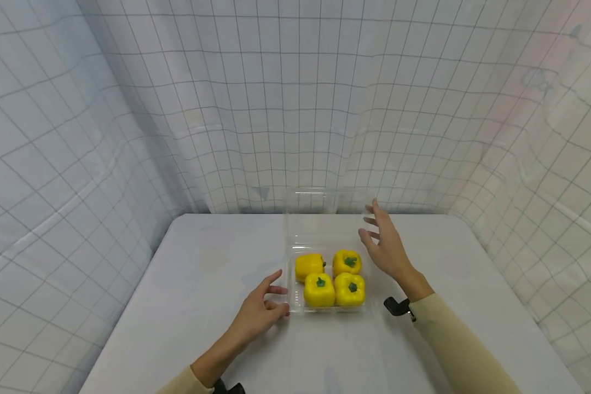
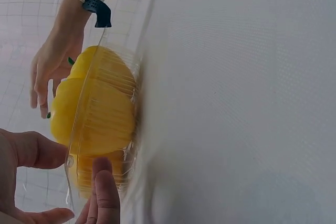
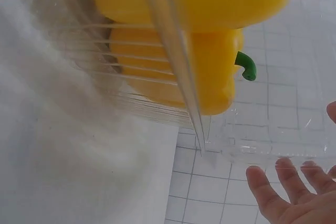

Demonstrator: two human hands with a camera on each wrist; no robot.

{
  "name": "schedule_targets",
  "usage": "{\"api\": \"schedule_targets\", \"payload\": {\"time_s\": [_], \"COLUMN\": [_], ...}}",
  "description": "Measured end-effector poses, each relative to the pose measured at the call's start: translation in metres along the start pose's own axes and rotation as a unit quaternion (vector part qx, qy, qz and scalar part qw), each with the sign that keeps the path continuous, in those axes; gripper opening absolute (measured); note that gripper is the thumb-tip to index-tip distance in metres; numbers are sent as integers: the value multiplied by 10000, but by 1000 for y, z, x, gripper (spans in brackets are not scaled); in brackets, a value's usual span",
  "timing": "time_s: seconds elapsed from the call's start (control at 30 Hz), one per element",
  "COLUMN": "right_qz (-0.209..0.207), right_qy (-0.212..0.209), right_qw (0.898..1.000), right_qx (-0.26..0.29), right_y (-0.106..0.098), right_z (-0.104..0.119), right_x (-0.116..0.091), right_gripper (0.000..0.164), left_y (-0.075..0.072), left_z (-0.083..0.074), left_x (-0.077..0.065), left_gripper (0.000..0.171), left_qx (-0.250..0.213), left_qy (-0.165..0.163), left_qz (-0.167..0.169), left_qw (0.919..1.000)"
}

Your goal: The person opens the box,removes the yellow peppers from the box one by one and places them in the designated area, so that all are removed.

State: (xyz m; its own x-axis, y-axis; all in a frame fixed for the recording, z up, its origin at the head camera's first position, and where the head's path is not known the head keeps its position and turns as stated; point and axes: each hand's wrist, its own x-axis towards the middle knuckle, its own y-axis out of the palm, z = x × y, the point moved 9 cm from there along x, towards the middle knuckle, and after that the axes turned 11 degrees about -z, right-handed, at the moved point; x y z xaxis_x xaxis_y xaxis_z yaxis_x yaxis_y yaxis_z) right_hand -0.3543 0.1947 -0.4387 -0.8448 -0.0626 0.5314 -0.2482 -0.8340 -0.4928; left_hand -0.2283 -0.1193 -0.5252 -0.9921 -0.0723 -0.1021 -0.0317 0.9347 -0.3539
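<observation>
Several yellow bell peppers (image 1: 319, 290) with green stems sit in a clear plastic clamshell container (image 1: 296, 302), whose transparent lid (image 1: 307, 224) is raised at the back. My left hand (image 1: 258, 312) is at the container's left side, near the front corner. The left wrist view shows its thumb (image 2: 50, 153) at the rim and its fingers below, lightly pinching the edge. My right hand (image 1: 386, 246) is beside the lid's right edge with fingers spread and fairly straight. In the right wrist view its fingertips (image 3: 257, 177) are at the lid's edge; contact is unclear.
A white table (image 1: 216, 257) lies beneath the container. Gridded white curtains (image 1: 285, 109) hang behind and along both sides. Dark wrist-worn devices (image 1: 397, 306) are on both wrists, below beige sleeves.
</observation>
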Motion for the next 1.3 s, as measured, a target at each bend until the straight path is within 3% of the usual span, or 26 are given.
{"api": "schedule_targets", "payload": {"time_s": [0.27,0.57,0.97,1.3], "right_qz": [175,355,836,1170], "right_qy": [178,267,934,1386], "right_qw": [9995,9990,9920,9830], "right_qx": [190,109,-105,-274], "right_y": [5,10,24,34], "right_z": [-8,-16,-32,-48], "right_x": [3,3,0,-7], "right_gripper": [81,76,71,74], "left_y": [1,11,8,5], "left_z": [-10,-8,-11,-12], "left_x": [3,10,10,9], "left_gripper": [90,102,104,103], "left_qx": [529,792,927,1043], "left_qy": [589,852,970,882], "left_qz": [-148,-91,35,58], "left_qw": [9968,9932,9909,9906]}}
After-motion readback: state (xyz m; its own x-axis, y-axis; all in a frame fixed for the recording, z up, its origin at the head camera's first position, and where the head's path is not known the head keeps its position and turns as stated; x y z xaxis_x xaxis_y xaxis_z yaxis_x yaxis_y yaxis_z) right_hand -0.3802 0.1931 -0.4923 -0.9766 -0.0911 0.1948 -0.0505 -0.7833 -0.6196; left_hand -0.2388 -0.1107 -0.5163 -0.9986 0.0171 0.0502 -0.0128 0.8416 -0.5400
